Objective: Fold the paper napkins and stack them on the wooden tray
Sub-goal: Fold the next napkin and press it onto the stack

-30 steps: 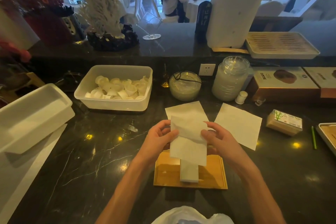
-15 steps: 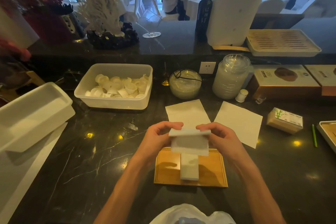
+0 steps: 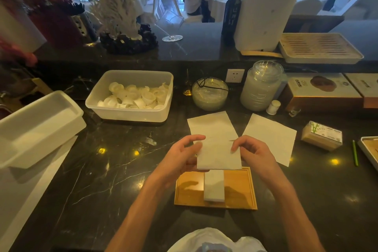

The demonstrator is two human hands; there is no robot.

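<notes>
A white folded napkin is held up flat above the far edge of the wooden tray. My left hand grips its left edge and my right hand pinches its right edge near the top corner. On the tray lies a narrow stack of folded napkins, its far end hidden behind the held one. Two unfolded napkins lie flat on the dark counter beyond: one behind my hands, another to the right.
A clear tub of small white cups stands at the back left, a white bin at the far left. A glass bowl, a jar, boxes, a small packet and a green pencil lie behind and right.
The napkin was folded down in half between my hands, and it is now held as a flatter, wider rectangle, slightly lower over the tray's far edge.
</notes>
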